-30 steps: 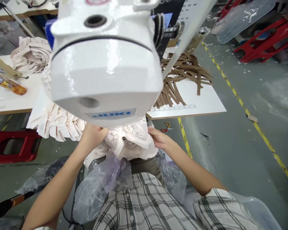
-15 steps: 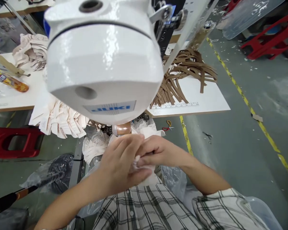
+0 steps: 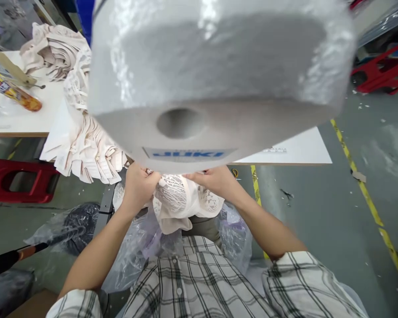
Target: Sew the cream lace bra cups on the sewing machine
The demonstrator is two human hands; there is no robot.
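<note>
A cream lace bra hangs between my hands under the head of a white sewing machine. My left hand pinches its upper edge on the left. On the right, my right hand grips the same edge, thumb pointing inward. The bra's lace cups face me and its lower part drapes toward my lap. The machine head covers the needle area and some of my fingertips.
Layered cream fabric pieces hang over the table edge at left, with a bundled pile behind. An orange-labelled bottle lies on that table. A red stool stands at left. Clear plastic bags surround my lap.
My hands have moved apart and forward, spreading the bra under the machine head; before, they were together over bunched white fabric. My view has come closer to the machine, hiding the brown strips.
</note>
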